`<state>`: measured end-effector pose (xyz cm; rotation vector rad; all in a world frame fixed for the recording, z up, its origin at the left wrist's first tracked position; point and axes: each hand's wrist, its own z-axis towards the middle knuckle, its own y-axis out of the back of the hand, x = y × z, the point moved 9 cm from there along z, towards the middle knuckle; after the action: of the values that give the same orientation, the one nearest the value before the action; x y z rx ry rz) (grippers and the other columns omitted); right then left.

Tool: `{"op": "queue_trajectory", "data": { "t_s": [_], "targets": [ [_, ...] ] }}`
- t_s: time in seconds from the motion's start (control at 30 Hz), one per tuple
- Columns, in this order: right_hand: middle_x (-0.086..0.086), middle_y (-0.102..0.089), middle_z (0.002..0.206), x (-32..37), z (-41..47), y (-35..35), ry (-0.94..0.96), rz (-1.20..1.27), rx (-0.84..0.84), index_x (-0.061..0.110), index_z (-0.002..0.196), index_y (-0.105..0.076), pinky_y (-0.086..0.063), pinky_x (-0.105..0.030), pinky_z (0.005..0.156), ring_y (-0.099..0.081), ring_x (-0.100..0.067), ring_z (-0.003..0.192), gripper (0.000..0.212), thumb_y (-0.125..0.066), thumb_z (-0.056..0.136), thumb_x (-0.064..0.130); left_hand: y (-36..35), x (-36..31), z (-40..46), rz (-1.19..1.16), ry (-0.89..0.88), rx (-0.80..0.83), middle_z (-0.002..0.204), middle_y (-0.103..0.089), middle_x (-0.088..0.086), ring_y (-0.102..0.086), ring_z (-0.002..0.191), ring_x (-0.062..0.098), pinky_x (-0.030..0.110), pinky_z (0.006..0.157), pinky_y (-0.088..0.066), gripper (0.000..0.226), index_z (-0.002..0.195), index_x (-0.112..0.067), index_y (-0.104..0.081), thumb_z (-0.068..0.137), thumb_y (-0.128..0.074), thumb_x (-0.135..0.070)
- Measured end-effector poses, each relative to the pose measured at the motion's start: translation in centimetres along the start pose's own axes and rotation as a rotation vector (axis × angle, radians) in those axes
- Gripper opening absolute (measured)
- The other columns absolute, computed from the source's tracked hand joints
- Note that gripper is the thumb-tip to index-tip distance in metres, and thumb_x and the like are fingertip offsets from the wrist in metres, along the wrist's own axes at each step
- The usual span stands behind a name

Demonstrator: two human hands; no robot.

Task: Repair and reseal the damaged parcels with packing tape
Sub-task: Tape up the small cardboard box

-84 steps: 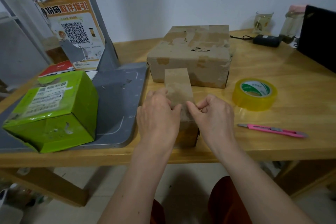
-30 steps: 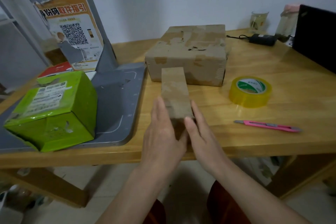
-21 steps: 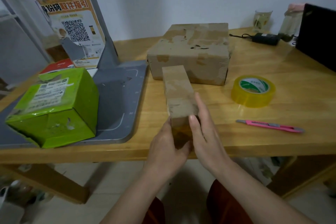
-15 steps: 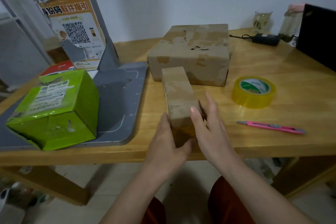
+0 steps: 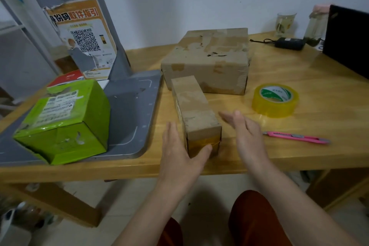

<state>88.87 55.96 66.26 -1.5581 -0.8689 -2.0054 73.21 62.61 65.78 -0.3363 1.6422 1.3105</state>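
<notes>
A long narrow cardboard parcel lies on the wooden table, its near end covered with yellowish tape. My left hand rests flat against the parcel's left side, thumb touching the taped end. My right hand hovers open just right of the parcel, apart from it. A roll of packing tape lies to the right. A pink utility knife lies near the front edge. A larger worn cardboard box stands behind the parcel.
A dented green box sits on a grey scale platform at the left, with a QR-code sign on its post. At the back right stand a glass, a jar, a black adapter and a dark laptop.
Both hands have let go of the narrow parcel's near end and opened out. My right hand moved away to the right; my left hand slid along the left side.
</notes>
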Motion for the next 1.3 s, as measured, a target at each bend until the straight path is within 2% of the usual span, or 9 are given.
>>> {"op": "queue_trajectory", "data": {
  "t_s": [0.1,0.27,0.5,0.63,0.7,0.87,1.0,1.17,1.3],
  "targets": [
    [0.001,-0.051,0.140,-1.1,0.6,3.5,0.075,-0.567,-0.013,0.019,0.129,-0.057,-0.030,-0.024,0.106,-0.040,-0.010,0.131,0.032,-0.045,0.099,0.015,0.9,-2.2,-0.1,0.188,-0.202,-0.180,0.161,0.012,-0.018,0.010,0.148,0.004,0.032,0.119,-0.008,0.095,0.153,-0.040,-0.004,0.084,-0.069,-0.044],
    [-0.003,-0.040,0.145,-5.9,0.9,9.4,-0.260,-1.189,0.092,0.021,0.133,-0.045,-0.022,-0.054,0.113,-0.028,-0.027,0.138,0.039,-0.044,0.094,0.021,-0.5,-3.6,1.7,0.332,-0.344,-0.157,0.159,-0.019,-0.013,-0.011,0.148,0.009,0.031,0.119,-0.017,0.067,0.145,-0.033,-0.039,0.086,-0.069,-0.040],
    [-0.007,-0.055,0.105,-5.4,3.4,10.5,-0.046,-1.114,-0.084,0.019,0.109,-0.067,-0.039,-0.038,0.083,-0.047,-0.028,0.102,0.020,-0.052,0.096,0.021,-1.2,-5.0,1.8,0.412,-0.286,-0.219,0.151,-0.032,-0.015,-0.033,0.136,0.013,0.027,0.105,-0.033,0.063,0.144,-0.034,-0.040,0.087,-0.064,-0.046],
    [-0.013,-0.056,0.111,-5.3,5.2,7.7,0.054,-0.963,-0.072,0.012,0.114,-0.066,-0.038,-0.038,0.089,-0.047,-0.031,0.107,0.024,-0.059,0.092,0.018,-2.8,-8.2,0.5,0.562,-0.329,-0.278,0.133,-0.040,-0.005,-0.044,0.114,0.016,0.023,0.075,-0.037,0.057,0.137,-0.032,-0.045,0.087,-0.062,-0.052],
    [-0.015,-0.057,0.112,-3.8,5.8,8.0,0.140,-0.929,-0.180,0.006,0.114,-0.065,-0.039,-0.037,0.087,-0.048,-0.031,0.107,0.026,-0.062,0.089,0.009,-2.7,-9.2,0.2,0.594,-0.364,-0.247,0.127,-0.038,-0.004,-0.043,0.111,0.014,0.023,0.076,-0.039,0.065,0.138,-0.031,-0.042,0.082,-0.066,-0.055],
    [-0.016,-0.053,0.112,-2.0,7.6,10.3,0.143,-1.095,-0.298,0.002,0.108,-0.063,-0.035,-0.035,0.084,-0.044,-0.032,0.104,0.031,-0.059,0.078,-0.001,-0.7,-9.7,4.1,0.816,-0.385,0.149,0.154,-0.008,-0.006,-0.007,0.143,0.021,0.040,0.118,-0.018,0.118,0.152,-0.039,-0.010,0.061,-0.082,-0.058],
    [-0.009,-0.043,0.133,-3.9,9.3,10.1,-0.043,-1.281,-0.067,0.014,0.124,-0.052,-0.023,-0.045,0.109,-0.032,-0.029,0.126,0.046,-0.063,0.080,0.019,-5.0,-9.8,6.4,1.120,-0.483,0.530,0.158,0.027,-0.011,0.027,0.145,0.023,0.054,0.119,0.007,0.136,0.150,-0.045,0.012,0.059,-0.089,-0.040],
    [-0.007,-0.049,0.138,-4.6,9.4,10.8,-0.040,-1.127,0.007,0.024,0.136,-0.048,-0.023,-0.049,0.112,-0.027,-0.024,0.136,0.052,-0.064,0.088,0.017,-6.7,-10.6,8.0,1.130,-0.573,0.498,0.146,-0.032,-0.002,-0.025,0.140,0.023,0.047,0.121,-0.012,0.103,0.144,-0.034,-0.028,0.061,-0.089,-0.042],
    [-0.011,-0.056,0.129,-2.6,8.1,11.8,-0.010,-0.965,-0.090,0.019,0.135,-0.051,-0.031,-0.049,0.107,-0.039,-0.029,0.128,0.048,-0.066,0.088,0.018,-6.0,-11.1,8.1,1.117,-0.510,0.339,0.123,-0.043,0.002,-0.041,0.120,0.023,0.040,0.112,-0.029,0.097,0.134,-0.023,-0.039,0.059,-0.077,-0.071]
  ]
}}
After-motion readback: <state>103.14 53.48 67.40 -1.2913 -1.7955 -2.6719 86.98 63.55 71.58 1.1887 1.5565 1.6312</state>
